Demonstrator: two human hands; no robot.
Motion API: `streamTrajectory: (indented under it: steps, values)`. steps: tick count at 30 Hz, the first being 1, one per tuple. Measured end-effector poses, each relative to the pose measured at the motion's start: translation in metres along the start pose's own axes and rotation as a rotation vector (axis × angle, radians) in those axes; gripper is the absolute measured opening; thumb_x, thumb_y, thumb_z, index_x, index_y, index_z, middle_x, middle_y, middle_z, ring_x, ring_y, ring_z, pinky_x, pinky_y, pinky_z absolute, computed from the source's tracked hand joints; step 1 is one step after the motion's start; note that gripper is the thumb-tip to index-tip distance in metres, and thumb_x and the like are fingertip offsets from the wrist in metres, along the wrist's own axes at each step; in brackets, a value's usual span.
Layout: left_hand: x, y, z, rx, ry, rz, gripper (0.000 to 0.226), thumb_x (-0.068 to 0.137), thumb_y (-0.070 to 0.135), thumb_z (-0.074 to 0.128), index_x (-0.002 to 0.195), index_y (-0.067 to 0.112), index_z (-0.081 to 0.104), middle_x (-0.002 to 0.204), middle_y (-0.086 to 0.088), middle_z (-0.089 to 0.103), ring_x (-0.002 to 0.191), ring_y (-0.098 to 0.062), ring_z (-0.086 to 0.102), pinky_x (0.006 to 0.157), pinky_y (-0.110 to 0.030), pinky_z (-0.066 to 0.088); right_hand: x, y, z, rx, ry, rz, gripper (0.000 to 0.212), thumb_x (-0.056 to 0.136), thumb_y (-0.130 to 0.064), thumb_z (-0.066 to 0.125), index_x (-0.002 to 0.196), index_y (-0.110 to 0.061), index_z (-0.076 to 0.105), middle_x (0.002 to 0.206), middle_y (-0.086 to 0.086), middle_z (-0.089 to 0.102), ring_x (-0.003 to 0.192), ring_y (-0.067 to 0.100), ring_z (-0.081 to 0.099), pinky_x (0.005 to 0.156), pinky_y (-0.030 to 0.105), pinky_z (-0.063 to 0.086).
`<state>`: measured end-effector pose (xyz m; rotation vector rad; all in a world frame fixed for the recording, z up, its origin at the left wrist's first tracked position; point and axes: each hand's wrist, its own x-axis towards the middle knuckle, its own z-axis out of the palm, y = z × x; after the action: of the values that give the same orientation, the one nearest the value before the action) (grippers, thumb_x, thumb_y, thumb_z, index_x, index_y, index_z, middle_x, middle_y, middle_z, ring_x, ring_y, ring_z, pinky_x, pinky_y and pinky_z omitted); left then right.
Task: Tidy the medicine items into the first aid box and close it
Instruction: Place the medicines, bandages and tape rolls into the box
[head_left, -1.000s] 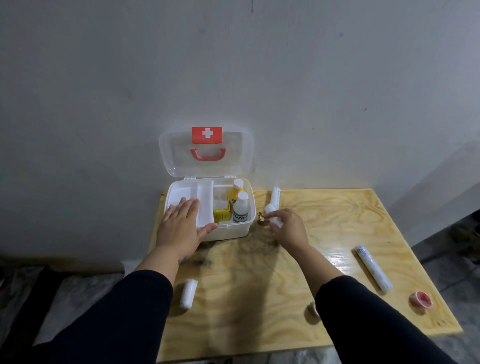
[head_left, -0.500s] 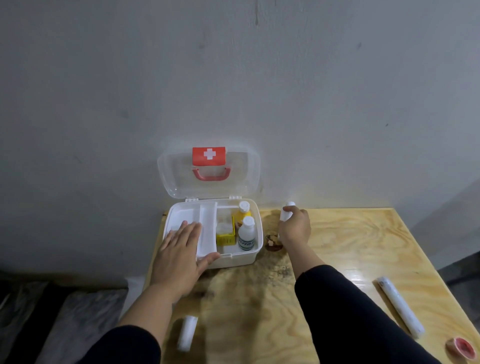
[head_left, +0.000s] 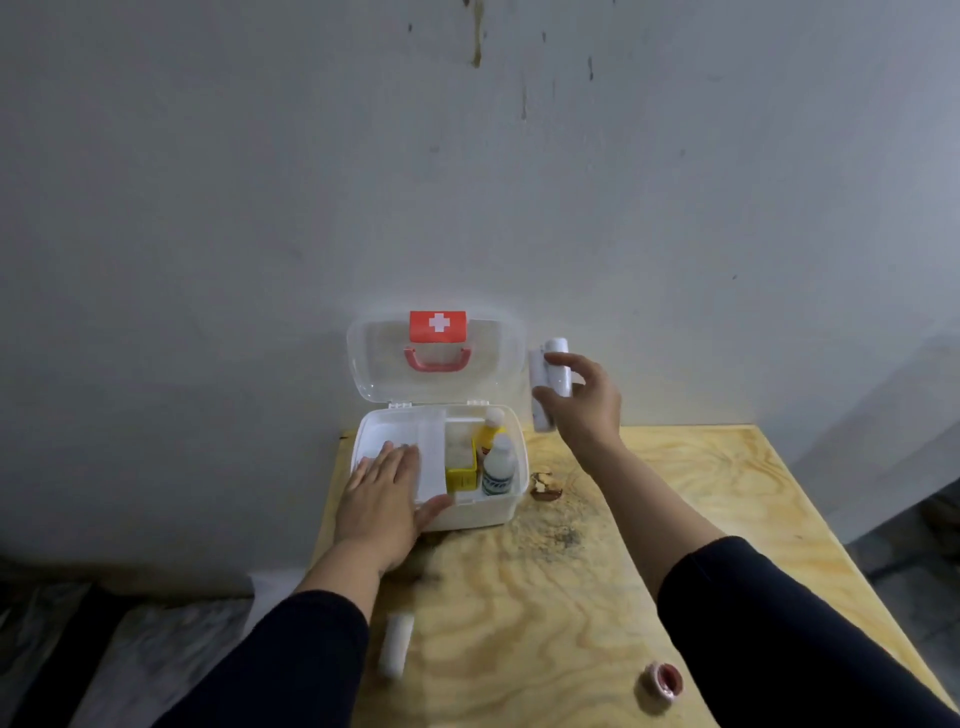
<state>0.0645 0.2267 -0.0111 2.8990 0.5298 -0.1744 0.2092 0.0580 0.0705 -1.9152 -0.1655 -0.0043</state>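
The white first aid box sits at the far left corner of the plywood table, its clear lid standing open against the grey wall. Inside, a yellow bottle and a white bottle stand upright in the right compartment, just beside a yellow holder. The left hand lies flat and open over the box's near left rim, gripping nothing. The right hand is raised to the right of the lid, fingers closed around two white rolls held upright. Another white roll lies on the near left of the table, and a pink tape roll on the near right
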Motion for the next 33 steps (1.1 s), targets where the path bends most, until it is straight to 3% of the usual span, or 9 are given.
streamTrajectory:
  steps: [2,5,8,11,13,19,27,30,33]
  values:
    - [0.001,0.0,-0.001,0.025,-0.018,-0.004,0.094,0.084,0.074,0.01,0.156,0.014,0.007,0.165,-0.001,0.007,0.152,-0.017,-0.001,0.124,-0.037,0.001,-0.012,-0.015,0.009,0.017,-0.033,-0.055,0.038,0.076,-0.007,0.074,0.107,-0.027,0.067,0.114,0.004,0.062,0.093,0.024,0.063,0.083,0.044,0.057]
    - [0.001,-0.002,0.001,0.021,-0.014,0.015,0.114,0.065,0.08,-0.011,0.155,0.013,0.009,0.165,-0.002,0.009,0.153,-0.019,0.0,0.124,-0.038,0.001,-0.029,-0.026,0.028,-0.016,-0.106,-0.141,0.037,0.078,-0.007,0.074,0.111,-0.024,0.066,0.111,-0.004,0.056,0.098,0.018,0.059,0.089,0.036,0.054]
    - [0.003,-0.005,0.005,0.016,0.007,0.022,0.128,0.053,0.083,-0.026,0.155,0.014,0.009,0.164,-0.001,0.01,0.153,-0.019,0.001,0.123,-0.038,0.002,-0.046,-0.02,0.053,-0.13,-0.161,-0.22,0.037,0.081,-0.009,0.071,0.115,-0.022,0.065,0.12,-0.003,0.057,0.102,0.011,0.054,0.095,0.029,0.05]
    - [0.003,-0.003,0.004,0.021,-0.006,0.004,0.119,0.06,0.079,-0.018,0.156,0.013,0.005,0.165,-0.001,0.006,0.153,-0.018,-0.002,0.123,-0.038,0.0,-0.058,-0.003,0.073,-0.255,-0.181,-0.242,0.036,0.085,-0.011,0.066,0.118,-0.024,0.062,0.124,-0.004,0.055,0.099,0.005,0.051,0.085,0.015,0.047]
    - [0.003,-0.002,0.004,0.021,0.001,-0.009,0.115,0.063,0.078,-0.014,0.156,0.013,0.005,0.165,-0.002,0.007,0.152,-0.018,-0.002,0.124,-0.038,0.001,-0.061,0.006,0.081,-0.309,-0.207,-0.226,0.037,0.086,-0.009,0.062,0.121,-0.021,0.06,0.127,-0.002,0.052,0.103,0.009,0.054,0.079,0.01,0.039]
    - [-0.001,-0.001,0.0,-0.001,-0.007,0.0,0.088,0.089,0.072,0.016,0.156,0.015,0.007,0.165,-0.001,0.008,0.152,-0.016,-0.002,0.125,-0.036,0.0,-0.064,0.02,0.089,-0.42,-0.276,-0.199,0.04,0.088,-0.013,0.059,0.128,-0.017,0.055,0.135,0.005,0.048,0.11,0.024,0.058,0.089,0.032,0.049]
    - [0.001,0.0,-0.001,0.003,-0.03,-0.015,0.088,0.09,0.071,0.018,0.156,0.013,0.008,0.165,-0.001,0.009,0.153,-0.018,0.0,0.125,-0.038,0.002,-0.062,0.007,0.081,-0.38,-0.286,-0.146,0.036,0.092,-0.011,0.053,0.127,-0.014,0.057,0.148,0.008,0.042,0.131,0.021,0.046,0.103,0.03,0.041]
    - [0.003,0.002,-0.013,0.014,-0.102,-0.018,0.088,0.09,0.07,0.023,0.155,0.012,0.007,0.164,-0.006,0.01,0.152,-0.023,0.005,0.124,-0.042,0.005,-0.06,-0.002,0.07,-0.364,-0.308,-0.157,0.036,0.091,-0.01,0.054,0.126,-0.015,0.057,0.14,0.005,0.052,0.13,0.019,0.048,0.103,0.026,0.039]
    - [0.006,0.008,-0.036,0.024,-0.147,-0.035,0.091,0.088,0.072,0.027,0.155,0.013,0.004,0.164,-0.004,0.006,0.152,-0.019,0.003,0.122,-0.046,-0.003,-0.053,-0.014,0.053,-0.317,-0.316,-0.156,0.035,0.09,-0.011,0.055,0.124,-0.016,0.059,0.132,0.004,0.06,0.122,0.02,0.055,0.102,0.03,0.044]
